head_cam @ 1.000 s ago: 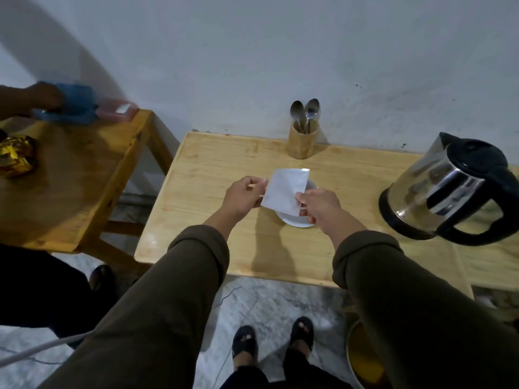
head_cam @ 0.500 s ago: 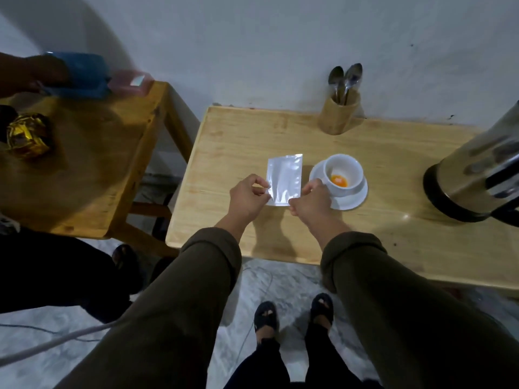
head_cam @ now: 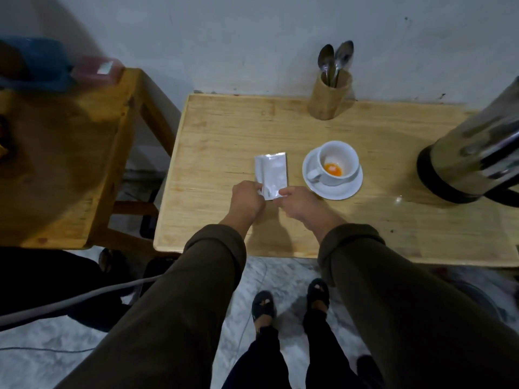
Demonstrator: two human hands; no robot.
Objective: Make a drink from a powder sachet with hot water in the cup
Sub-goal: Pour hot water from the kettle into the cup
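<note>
A silver sachet point(head_cam: 271, 174) is held just above the wooden table point(head_cam: 337, 220), left of the cup. My left hand point(head_cam: 247, 199) pinches its lower left corner and my right hand point(head_cam: 299, 204) pinches its lower right corner. The white cup point(head_cam: 338, 163) stands on a white saucer point(head_cam: 337, 190) with a small heap of orange powder at its bottom. A steel electric kettle point(head_cam: 477, 161) with a black base stands at the right edge, partly cut off by the frame.
A wooden holder point(head_cam: 330, 98) with two spoons stands at the back by the wall. A second wooden table point(head_cam: 56, 164) is to the left, with blurred blue and pink things on it. A grey cable point(head_cam: 70, 301) crosses the floor.
The sachet has moved from over the cup to its left and lower toward the table. Both hands came nearer with it. The cup with orange powder has come into sight.
</note>
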